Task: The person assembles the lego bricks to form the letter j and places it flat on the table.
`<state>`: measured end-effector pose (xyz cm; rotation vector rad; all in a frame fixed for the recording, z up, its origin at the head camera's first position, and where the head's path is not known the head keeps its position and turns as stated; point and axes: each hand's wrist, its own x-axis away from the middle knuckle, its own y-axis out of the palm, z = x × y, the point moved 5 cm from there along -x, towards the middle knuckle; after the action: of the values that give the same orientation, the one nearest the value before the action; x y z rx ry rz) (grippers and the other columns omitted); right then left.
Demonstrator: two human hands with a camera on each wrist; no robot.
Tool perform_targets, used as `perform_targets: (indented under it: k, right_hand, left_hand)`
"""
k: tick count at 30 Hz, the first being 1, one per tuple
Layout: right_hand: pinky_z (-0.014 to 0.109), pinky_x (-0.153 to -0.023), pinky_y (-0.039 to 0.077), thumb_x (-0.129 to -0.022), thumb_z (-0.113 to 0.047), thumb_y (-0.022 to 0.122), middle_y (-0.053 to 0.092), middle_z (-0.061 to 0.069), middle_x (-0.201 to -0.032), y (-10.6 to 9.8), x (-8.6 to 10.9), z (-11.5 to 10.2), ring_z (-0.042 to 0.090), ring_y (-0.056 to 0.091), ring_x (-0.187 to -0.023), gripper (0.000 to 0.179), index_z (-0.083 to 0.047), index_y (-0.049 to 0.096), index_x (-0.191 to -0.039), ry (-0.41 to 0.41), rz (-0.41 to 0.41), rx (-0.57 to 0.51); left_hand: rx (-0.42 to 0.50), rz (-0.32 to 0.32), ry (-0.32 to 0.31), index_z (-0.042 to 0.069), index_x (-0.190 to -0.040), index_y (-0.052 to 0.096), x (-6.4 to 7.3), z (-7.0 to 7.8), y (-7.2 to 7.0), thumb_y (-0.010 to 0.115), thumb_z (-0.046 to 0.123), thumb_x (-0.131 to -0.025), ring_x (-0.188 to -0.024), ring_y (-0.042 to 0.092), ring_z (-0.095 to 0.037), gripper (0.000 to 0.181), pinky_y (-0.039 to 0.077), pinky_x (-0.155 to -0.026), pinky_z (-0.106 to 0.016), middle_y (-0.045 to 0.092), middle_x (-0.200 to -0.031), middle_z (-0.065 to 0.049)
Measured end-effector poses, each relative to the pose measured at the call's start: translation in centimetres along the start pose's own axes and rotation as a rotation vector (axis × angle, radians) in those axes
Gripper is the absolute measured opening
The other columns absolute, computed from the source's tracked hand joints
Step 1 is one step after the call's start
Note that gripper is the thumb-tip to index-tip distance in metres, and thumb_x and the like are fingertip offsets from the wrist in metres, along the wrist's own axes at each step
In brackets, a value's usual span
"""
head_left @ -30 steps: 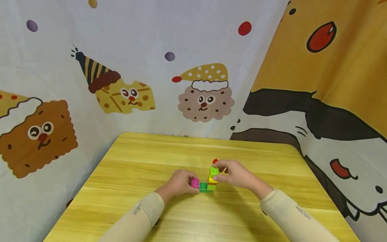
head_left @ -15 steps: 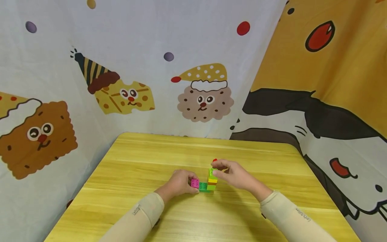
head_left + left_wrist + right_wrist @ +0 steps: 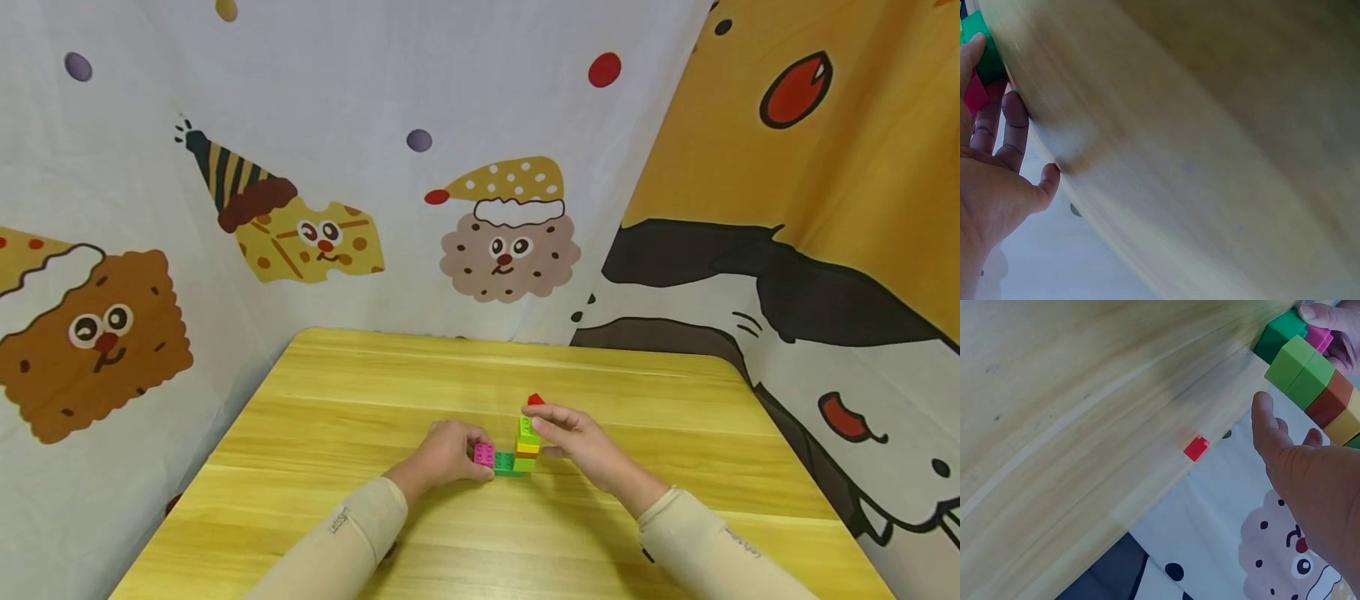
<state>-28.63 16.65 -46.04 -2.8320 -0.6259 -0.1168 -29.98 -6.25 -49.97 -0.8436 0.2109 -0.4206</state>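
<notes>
At the middle of the table, my left hand (image 3: 450, 452) pinches a pink toy brick (image 3: 483, 454) at the left end of a low dark green brick (image 3: 504, 463); in the left wrist view the thumb lies against the green. A tower rises from the other end: light green (image 3: 1304, 381) at the bottom, then a brown brick (image 3: 1330, 400), a yellow brick (image 3: 1345, 420) and a lime brick (image 3: 527, 427) on top. My right hand (image 3: 583, 443) is beside the tower's top, fingers extended, thumb overlapping the lime brick in the head view. Nothing is gripped in it.
A small red brick (image 3: 1196, 449) lies on the wooden table (image 3: 360, 383) behind the tower, partly covered by the right fingers in the head view. A printed cloth (image 3: 405, 308) hangs behind the table's far edge.
The right hand has loosened and shifted slightly off the lime brick, its fingers straighter. The lime brick now sits squarely on the tower. My left hand has stayed put.
</notes>
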Motion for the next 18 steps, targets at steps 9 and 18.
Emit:
perform_targets:
  k: [9, 18]
  right_hand:
    - [0.059, -0.113, 0.051, -0.109, -0.038, 0.063, 0.058, 0.013, -0.156, 0.12, 0.04, -0.27, 0.025, 0.062, -0.133, 0.046, -0.012, 0.063, -0.148, 0.001, 0.001, 0.024]
    - [0.062, -0.112, 0.051, -0.104, -0.038, 0.069, 0.062, 0.008, -0.152, 0.12, -0.25, -0.78, 0.029, 0.061, -0.135, 0.039, -0.017, 0.07, -0.137, 0.047, 0.028, 0.069]
  left_hand:
    - [-0.004, 0.009, 0.018, 0.026, -0.098, 0.079, 0.03, -0.05, 0.08, 0.097, 0.033, -0.078, -0.073, 0.059, -0.001, 0.027, 0.04, -0.107, -0.052, 0.068, -0.075, 0.019]
    - [-0.002, 0.006, 0.018, 0.026, -0.098, 0.079, -0.01, -0.06, 0.03, 0.096, 0.033, -0.079, -0.073, 0.059, -0.001, 0.027, 0.039, -0.108, -0.053, 0.068, -0.075, 0.019]
